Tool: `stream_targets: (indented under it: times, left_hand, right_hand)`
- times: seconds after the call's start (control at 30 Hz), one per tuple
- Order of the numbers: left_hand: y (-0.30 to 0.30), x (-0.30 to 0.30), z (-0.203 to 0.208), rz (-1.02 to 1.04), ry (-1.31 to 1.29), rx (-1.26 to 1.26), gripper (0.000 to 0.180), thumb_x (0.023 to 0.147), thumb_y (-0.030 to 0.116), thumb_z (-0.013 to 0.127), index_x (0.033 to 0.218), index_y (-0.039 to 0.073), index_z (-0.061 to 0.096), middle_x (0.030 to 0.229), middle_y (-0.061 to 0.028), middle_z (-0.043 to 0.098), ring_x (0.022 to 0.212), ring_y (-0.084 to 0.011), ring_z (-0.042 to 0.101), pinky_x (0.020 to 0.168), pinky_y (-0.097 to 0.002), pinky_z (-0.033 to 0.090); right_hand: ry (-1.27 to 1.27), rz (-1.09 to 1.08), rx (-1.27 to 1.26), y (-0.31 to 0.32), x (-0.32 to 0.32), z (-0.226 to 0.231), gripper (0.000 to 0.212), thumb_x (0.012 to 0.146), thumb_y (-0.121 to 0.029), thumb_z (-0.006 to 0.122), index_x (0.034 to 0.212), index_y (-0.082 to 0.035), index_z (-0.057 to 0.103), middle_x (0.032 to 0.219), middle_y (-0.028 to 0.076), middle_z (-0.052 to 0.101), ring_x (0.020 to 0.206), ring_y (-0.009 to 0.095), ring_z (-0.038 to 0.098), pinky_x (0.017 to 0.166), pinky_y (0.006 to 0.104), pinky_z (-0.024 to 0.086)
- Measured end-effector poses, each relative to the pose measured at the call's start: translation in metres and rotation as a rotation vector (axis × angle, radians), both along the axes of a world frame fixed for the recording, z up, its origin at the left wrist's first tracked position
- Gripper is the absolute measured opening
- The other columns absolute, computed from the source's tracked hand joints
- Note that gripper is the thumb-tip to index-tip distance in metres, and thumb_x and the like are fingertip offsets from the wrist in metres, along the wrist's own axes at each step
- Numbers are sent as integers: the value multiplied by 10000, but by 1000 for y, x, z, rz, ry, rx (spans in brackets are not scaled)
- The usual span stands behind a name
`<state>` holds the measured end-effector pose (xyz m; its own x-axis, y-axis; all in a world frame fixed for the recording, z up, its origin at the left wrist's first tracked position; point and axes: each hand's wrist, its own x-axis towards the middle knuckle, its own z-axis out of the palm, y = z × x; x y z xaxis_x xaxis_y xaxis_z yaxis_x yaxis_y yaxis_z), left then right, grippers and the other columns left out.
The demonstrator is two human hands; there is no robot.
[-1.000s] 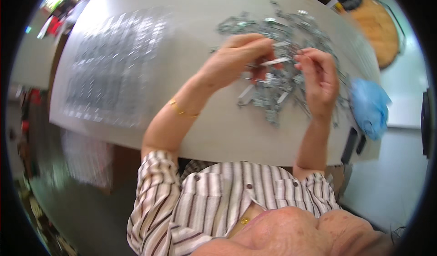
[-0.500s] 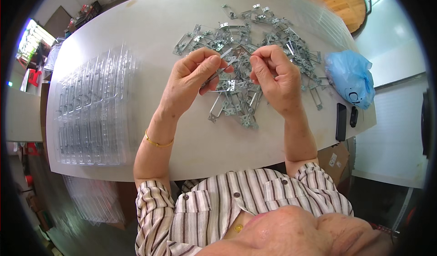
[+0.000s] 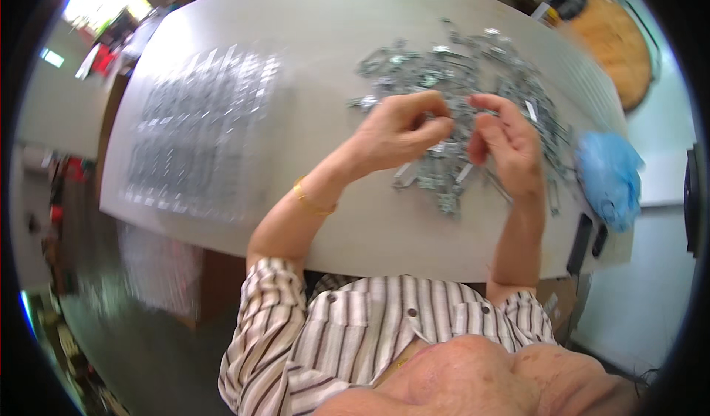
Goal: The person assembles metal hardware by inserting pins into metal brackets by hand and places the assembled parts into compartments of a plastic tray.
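A loose heap of small silvery metal brackets (image 3: 447, 201) spreads over the pale table. Over its near left part is my left hand (image 3: 407, 131), its fingers curled closed and the back of the hand facing up. A shiny bracket end (image 3: 362, 102) sticks out beyond its knuckles, seemingly from the hand; the grip itself is hidden. My right hand (image 3: 510, 146) hovers over the heap's middle, just right of the left hand. Its fingers are bent, with thumb and forefinger tips apart and nothing visible between them. Motion blurs the whole scene.
Clear plastic trays (image 3: 196, 135) with rows of metal parts lie on the table's left. A blue plastic bag (image 3: 610, 179) sits at the right edge, near a black phone (image 3: 580, 244). More clear trays (image 3: 159, 268) stand below the table, and a round wooden top (image 3: 614, 50) is beyond it.
The view has swung left, so the table's contents appear farther right. My left hand has turned its back upward, and the thumb and forefinger of my right hand have parted.
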<state>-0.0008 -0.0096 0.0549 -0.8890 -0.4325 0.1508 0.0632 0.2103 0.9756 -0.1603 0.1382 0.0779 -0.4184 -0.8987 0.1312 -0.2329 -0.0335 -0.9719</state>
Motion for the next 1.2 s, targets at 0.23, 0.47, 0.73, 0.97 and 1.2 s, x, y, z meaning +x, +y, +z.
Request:
stream_targets:
  times: [0.23,0.47,0.73,0.97,1.2]
  left_hand:
    - [4,0,-3,44,125,-331,179,927,188,698,900,11,685,725,-47,607,620,-94,510,553,-306,423]
    - [2,4,7,-112,81,-275,209,955,203,694,910,0,705,770,-41,637,649,-90,547,563,-290,442]
    - [-8,-3,3,91,168,376,317,1038,267,590,853,40,710,745,-18,657,561,-23,424,492,-182,311]
    - [-4,-4,2,78,170,281,348,1043,266,582,827,22,704,726,-8,641,561,-31,402,496,-204,300]
    - [-9,-3,-2,61,174,134,326,1000,300,667,857,14,726,756,1,676,638,-19,467,554,-210,376]
  right_hand:
    - [-116,27,104,0,-1,2,194,1046,-220,567,1087,-36,609,648,-16,555,525,48,470,496,211,375]
    - [123,-251,-38,-7,1,-2,150,1024,-206,602,961,-71,617,648,-48,517,519,28,457,477,198,345]
    - [-23,-130,78,-2,7,4,170,1028,-214,617,999,-47,612,692,-21,593,601,32,519,507,209,409]
    - [51,-86,33,-1,7,-4,137,1023,-183,623,983,-56,595,694,-31,550,557,25,465,472,188,375]
    - [109,-88,56,0,6,0,131,1025,-179,617,1018,-50,597,694,-28,561,563,26,482,474,192,385]
